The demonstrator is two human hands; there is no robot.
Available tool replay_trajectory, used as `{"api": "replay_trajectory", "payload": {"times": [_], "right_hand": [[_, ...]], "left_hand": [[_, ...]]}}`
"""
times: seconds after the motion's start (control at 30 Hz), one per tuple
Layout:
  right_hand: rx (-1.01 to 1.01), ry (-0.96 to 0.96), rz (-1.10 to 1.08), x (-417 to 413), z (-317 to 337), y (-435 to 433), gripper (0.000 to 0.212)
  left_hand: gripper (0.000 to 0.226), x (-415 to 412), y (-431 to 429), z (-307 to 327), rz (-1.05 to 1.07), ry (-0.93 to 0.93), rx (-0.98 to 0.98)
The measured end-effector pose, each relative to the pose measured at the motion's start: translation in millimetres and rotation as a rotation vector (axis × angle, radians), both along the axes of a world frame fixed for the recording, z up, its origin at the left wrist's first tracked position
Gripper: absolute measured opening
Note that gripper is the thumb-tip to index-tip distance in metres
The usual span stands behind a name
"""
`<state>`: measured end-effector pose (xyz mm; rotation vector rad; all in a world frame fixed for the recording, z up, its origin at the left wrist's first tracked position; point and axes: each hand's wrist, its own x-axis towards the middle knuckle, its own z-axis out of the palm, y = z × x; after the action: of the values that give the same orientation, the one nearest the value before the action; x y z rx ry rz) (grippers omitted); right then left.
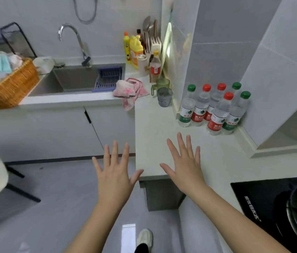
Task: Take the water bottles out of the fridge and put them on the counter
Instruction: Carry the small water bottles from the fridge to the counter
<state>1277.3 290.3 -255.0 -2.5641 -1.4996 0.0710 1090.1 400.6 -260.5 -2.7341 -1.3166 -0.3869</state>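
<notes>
While six water bottles [215, 108] crowd the counter [153, 136] corner, both hands — fingers spread, empty — hover at its edge.

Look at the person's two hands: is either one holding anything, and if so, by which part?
Nothing is held. The left hand and right hand are both open, fingers spread, empty. The water bottles stand untouched on the counter.

Both forearms are bare, with no sleeves showing up to the frame edge. The left hand [115, 175] and right hand [185, 168] wear no gloves, rings or watch. At six o'clock, a pale off-white sneaker [145, 238] shows above a black trouser leg [141, 249].
</notes>
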Motion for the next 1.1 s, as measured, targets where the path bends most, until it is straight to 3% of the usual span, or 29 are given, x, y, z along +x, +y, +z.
{"api": "replay_trajectory", "payload": {"times": [0.57,1.1], "right_hand": [[0.203,-0.018,0.694,-231,65,60,0.080],[0.376,0.042,1.126,-615,76,-18,0.074]], "left_hand": [[0.080,-247,-74,58,0.579,-0.175,0.102],[0.081,-607,-223,76,0.861,-0.277,0.188]]}}
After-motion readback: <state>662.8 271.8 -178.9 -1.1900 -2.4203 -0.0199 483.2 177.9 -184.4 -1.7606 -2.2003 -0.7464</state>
